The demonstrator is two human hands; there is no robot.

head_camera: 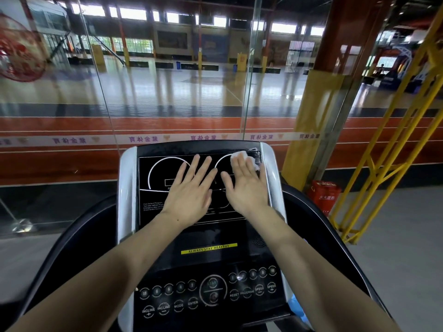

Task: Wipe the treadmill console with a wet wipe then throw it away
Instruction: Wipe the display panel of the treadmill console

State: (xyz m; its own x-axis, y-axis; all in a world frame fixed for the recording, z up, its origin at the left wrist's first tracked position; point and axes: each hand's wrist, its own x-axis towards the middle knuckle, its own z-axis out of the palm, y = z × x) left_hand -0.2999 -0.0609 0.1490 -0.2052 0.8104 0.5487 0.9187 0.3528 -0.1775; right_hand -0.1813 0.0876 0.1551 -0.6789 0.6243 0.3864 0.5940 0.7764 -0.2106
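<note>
The black treadmill console [167, 240] with silver side trims fills the lower middle of the view. My right hand [248, 185] lies flat on the upper right of the display and presses a white wet wipe [241, 156] against it; the wipe shows past my fingertips. A wet smear shines along the console's top edge near the wipe. My left hand [191, 188] rests flat on the middle of the display, fingers spread, holding nothing. The button panel [208, 293] sits below my forearms.
A glass wall [167, 104] stands just behind the console, with a sports hall beyond. Black handrails [72, 236] curve down both sides. A red box [324, 195] and yellow metal framing [383, 164] are at the right. Something blue [296, 305] shows beside the console's lower right.
</note>
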